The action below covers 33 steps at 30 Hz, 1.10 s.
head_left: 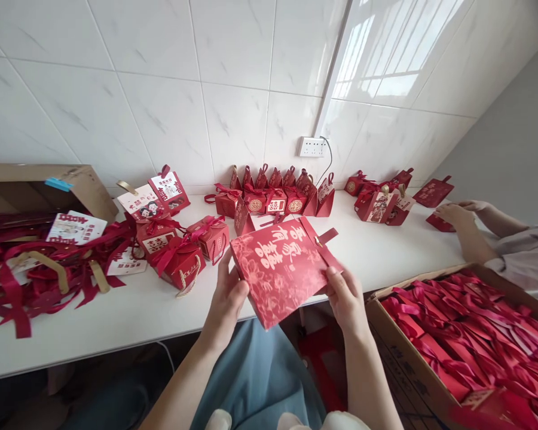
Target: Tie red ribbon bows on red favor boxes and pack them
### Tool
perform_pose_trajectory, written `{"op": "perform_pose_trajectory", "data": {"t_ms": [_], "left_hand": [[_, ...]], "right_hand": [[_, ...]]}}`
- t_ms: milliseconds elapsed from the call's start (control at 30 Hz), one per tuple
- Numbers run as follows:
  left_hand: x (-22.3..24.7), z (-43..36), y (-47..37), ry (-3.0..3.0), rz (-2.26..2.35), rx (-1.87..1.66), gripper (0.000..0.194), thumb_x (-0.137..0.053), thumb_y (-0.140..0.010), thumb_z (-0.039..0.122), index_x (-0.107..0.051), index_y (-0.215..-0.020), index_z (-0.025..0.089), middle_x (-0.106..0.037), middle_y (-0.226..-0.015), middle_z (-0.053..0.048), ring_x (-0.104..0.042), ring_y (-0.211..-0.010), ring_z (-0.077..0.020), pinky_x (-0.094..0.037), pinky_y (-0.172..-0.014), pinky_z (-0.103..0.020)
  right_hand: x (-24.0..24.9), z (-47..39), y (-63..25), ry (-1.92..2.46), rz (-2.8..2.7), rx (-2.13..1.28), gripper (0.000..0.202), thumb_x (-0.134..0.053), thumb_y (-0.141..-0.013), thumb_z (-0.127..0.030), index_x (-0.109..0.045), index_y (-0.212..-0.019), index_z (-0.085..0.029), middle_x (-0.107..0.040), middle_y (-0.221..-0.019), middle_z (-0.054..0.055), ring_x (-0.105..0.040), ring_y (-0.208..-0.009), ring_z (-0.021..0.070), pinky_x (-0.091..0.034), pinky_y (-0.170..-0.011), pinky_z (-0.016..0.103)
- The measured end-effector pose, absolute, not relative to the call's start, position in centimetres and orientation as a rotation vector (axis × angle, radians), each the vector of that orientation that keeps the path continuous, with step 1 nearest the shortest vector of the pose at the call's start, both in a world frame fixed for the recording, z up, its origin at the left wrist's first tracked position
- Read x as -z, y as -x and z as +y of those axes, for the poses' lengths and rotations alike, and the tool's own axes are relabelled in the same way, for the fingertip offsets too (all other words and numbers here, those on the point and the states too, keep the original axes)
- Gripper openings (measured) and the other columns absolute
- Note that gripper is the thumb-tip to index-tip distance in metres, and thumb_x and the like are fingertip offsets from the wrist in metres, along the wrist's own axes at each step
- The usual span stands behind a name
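A red gift box (282, 272) with pale gold characters and flower print hangs tilted above my lap at the table's front edge. My left hand (229, 292) grips its left side, thumb on the front. At the right end, near a strap and a small metal ring, my right hand (344, 292) pinches the box's edge between thumb and fingers. Behind it on the white table (161, 322) stand several small red boxes (275, 202) in rows against the wall. More red boxes with ribbons (179, 260) are left of my left hand.
A heap of red ribbons and tags (49, 275) lies at left before a cardboard box (83, 188). At right, a large carton (376, 310) holds red ribboned boxes. Another person's hands (457, 215) touch a red box. A power socket (314, 147) is on the wall.
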State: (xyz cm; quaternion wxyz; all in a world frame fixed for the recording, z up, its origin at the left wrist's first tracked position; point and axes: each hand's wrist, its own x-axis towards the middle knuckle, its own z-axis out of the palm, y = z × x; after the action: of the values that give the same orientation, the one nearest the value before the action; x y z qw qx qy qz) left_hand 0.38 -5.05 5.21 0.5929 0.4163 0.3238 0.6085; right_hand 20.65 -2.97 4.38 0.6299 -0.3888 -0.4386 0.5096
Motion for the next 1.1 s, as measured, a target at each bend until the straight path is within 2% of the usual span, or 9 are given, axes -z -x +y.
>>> {"op": "perform_pose_trajectory", "data": {"t_ms": [67, 267, 400, 500, 600, 700, 800, 967, 1100], "left_hand": [[-5.0, -5.2, 0.2, -1.225, 0.745, -1.472, 0.085, -0.073, -0.071, 0.037, -0.027, -0.142, 0.033, -0.049, -0.138, -0.009, -0.046, -0.128, -0.0307, -0.042, -0.104, -0.042], [-4.9, -5.9, 1.4, -1.907, 0.724, -1.257, 0.106, -0.068, -0.063, 0.004, -0.016, -0.148, 0.039, -0.025, -0.156, -0.005, -0.020, -0.144, -0.0316, -0.029, -0.113, -0.044], [-5.3, -5.7, 0.1, -1.572, 0.740, -1.294, 0.100, -0.072, -0.068, 0.014, -0.015, -0.148, 0.039, -0.044, -0.144, -0.006, -0.043, -0.132, -0.0260, -0.041, -0.104, -0.033], [-6.1, -4.9, -1.2, -1.014, 0.797, -1.213, 0.075, -0.068, -0.076, 0.041, -0.032, -0.141, 0.033, -0.063, -0.116, -0.004, -0.065, -0.094, -0.0185, -0.054, -0.074, -0.025], [-7.0, -3.8, -2.4, -0.673, 0.716, -0.991, 0.049, -0.069, -0.072, 0.049, -0.058, -0.110, 0.020, -0.066, -0.081, 0.000, -0.061, -0.062, -0.0113, -0.051, -0.053, -0.019], [-7.4, -3.3, -3.4, -0.561, 0.637, -0.873, 0.034, -0.075, -0.068, 0.040, -0.060, -0.087, 0.016, -0.060, -0.065, 0.004, -0.058, -0.054, -0.0077, -0.048, -0.048, -0.015], [-7.5, -3.4, -4.4, -0.584, 0.635, -0.819, 0.029, -0.072, -0.073, 0.039, -0.059, -0.087, 0.017, -0.058, -0.061, 0.005, -0.057, -0.050, -0.0069, -0.046, -0.045, -0.014], [-7.1, -3.5, -6.4, -0.814, 0.631, -0.706, 0.040, -0.058, -0.084, 0.046, -0.054, -0.112, 0.018, -0.066, -0.087, -0.003, -0.064, -0.064, -0.0118, -0.053, -0.056, -0.021], [-5.1, -2.6, -8.8, -1.321, 0.770, -0.564, 0.073, -0.046, -0.085, 0.059, -0.022, -0.144, 0.022, -0.052, -0.134, -0.016, -0.062, -0.109, -0.0261, -0.051, -0.091, -0.042]], "right_hand": [[-3.2, -2.4, -21.4, 0.847, -1.095, -1.236, 0.033, -0.073, -0.074, -0.043, -0.070, -0.098, -0.020, -0.070, -0.075, 0.001, -0.066, -0.058, 0.0151, -0.056, -0.049, 0.023], [-2.1, -1.6, -23.6, 0.725, -1.195, -1.143, 0.031, -0.079, -0.067, -0.043, -0.068, -0.082, -0.019, -0.070, -0.086, 0.006, -0.069, -0.073, 0.0197, -0.059, -0.061, 0.030], [-2.8, -2.7, -24.0, 0.817, -1.121, -1.107, 0.031, -0.078, -0.068, -0.046, -0.068, -0.079, -0.018, -0.070, -0.072, 0.003, -0.067, -0.055, 0.0171, -0.057, -0.050, 0.027], [-4.0, -4.5, -23.2, 0.944, -1.079, -1.128, 0.035, -0.071, -0.073, -0.052, -0.067, -0.069, -0.017, -0.061, -0.045, -0.001, -0.056, -0.033, 0.0149, -0.048, -0.034, 0.025], [-5.6, -6.4, -22.2, 1.051, -0.979, -1.083, 0.049, -0.065, -0.076, -0.057, -0.057, -0.049, -0.018, -0.054, -0.035, 0.000, -0.051, -0.027, 0.0152, -0.045, -0.029, 0.025], [-6.8, -7.5, -22.0, 1.169, -0.862, -1.008, 0.053, -0.064, -0.075, -0.059, -0.054, -0.042, -0.018, -0.053, -0.034, 0.001, -0.050, -0.026, 0.0139, -0.043, -0.028, 0.023], [-7.0, -8.1, -22.8, 1.227, -0.780, -0.958, 0.053, -0.066, -0.072, -0.058, -0.054, -0.042, -0.017, -0.053, -0.034, 0.001, -0.049, -0.025, 0.0123, -0.042, -0.027, 0.021], [-5.8, -9.4, -25.4, 1.235, -0.691, -0.903, 0.047, -0.066, -0.071, -0.056, -0.053, -0.048, -0.018, -0.055, -0.038, -0.001, -0.052, -0.030, 0.0136, -0.046, -0.031, 0.023], [-4.8, -12.8, -29.6, 1.338, -0.693, -0.690, 0.040, -0.066, -0.071, -0.056, -0.061, -0.065, -0.017, -0.067, -0.060, 0.002, -0.062, -0.048, 0.0182, -0.052, -0.039, 0.027]]}}
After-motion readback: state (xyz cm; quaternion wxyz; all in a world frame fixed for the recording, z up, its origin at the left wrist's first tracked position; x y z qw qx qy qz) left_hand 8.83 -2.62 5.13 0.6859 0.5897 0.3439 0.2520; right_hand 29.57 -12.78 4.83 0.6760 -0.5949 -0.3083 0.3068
